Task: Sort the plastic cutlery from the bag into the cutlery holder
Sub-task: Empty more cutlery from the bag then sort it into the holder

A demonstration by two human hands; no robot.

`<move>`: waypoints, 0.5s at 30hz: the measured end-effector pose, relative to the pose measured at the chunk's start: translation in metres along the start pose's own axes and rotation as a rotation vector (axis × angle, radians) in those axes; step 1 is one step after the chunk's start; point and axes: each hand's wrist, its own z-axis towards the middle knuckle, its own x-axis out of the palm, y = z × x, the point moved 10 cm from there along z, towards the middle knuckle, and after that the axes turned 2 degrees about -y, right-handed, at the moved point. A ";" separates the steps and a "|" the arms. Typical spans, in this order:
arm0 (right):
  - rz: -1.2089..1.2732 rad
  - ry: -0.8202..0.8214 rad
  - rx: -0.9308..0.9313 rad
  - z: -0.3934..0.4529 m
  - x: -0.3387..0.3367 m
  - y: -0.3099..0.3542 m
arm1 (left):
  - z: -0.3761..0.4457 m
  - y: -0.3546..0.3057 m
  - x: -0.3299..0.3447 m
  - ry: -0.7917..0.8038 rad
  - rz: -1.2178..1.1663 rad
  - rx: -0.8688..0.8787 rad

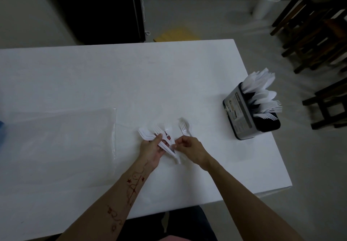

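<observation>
A clear plastic bag (pixel 62 143) lies flat on the left half of the white table (pixel 131 75), its right edge running down just left of the hands, and nothing can be made out inside it. Right of the bag, the left hand (pixel 152 148) grips a bundle of white plastic cutlery (pixel 150 134), thumb over the top and fingers curled beneath; fork tines and what look like spoon bowls fan out up and to the left, while the handles run down to the right below the palm. Just beside it, the right hand (pixel 189 147) has its fingers curled in, the fingertips meeting at the handles of the bundle; it seems to pinch one piece there, though white on white makes that hard to be sure of. A single white fork (pixel 184 128) shows just above the right hand, tines pointing away, and whether it lies on the table or is held I cannot tell. Further right, near the table's far right edge, stands the cutlery holder (pixel 242 115), a metal-sided box with a label on its near wall, holding knives at the back, spoons in the middle and forks at the front, all leaning to the right. On the floor beyond the table stands a white cup (pixel 265 3), with dark wooden furniture (pixel 311 27) at the far right.
</observation>
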 end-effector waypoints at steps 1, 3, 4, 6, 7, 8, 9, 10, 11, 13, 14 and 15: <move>0.003 -0.034 -0.009 0.000 -0.004 0.000 | 0.000 -0.001 -0.001 -0.003 0.002 0.011; 0.041 -0.106 -0.031 -0.001 -0.014 0.002 | -0.001 -0.004 -0.001 0.006 0.031 0.042; 0.076 -0.128 -0.043 -0.002 -0.018 0.004 | -0.001 -0.005 -0.001 0.021 0.049 0.056; 0.162 -0.143 -0.057 -0.004 -0.023 0.006 | -0.002 -0.006 0.001 0.061 0.061 0.068; 0.207 -0.142 -0.058 -0.005 -0.023 0.008 | -0.003 -0.005 0.004 0.087 0.051 0.061; 0.245 -0.140 -0.056 -0.006 -0.023 0.010 | -0.003 -0.003 0.007 0.127 0.039 0.051; 0.271 -0.138 -0.050 -0.006 -0.021 0.011 | -0.005 -0.002 0.013 0.177 0.033 0.040; 0.288 -0.136 -0.039 -0.007 -0.019 0.012 | -0.006 0.001 0.018 0.225 0.042 0.028; 0.289 -0.139 -0.025 -0.007 -0.016 0.011 | -0.008 0.003 0.023 0.260 0.056 0.016; 0.259 -0.153 0.006 -0.008 -0.012 0.009 | -0.011 0.006 0.027 0.280 0.071 0.012; 0.226 -0.160 0.017 -0.008 -0.011 0.008 | -0.010 0.007 0.026 0.266 0.060 0.017; 0.181 -0.173 0.020 -0.008 -0.011 0.008 | -0.009 0.006 0.024 0.240 0.044 0.023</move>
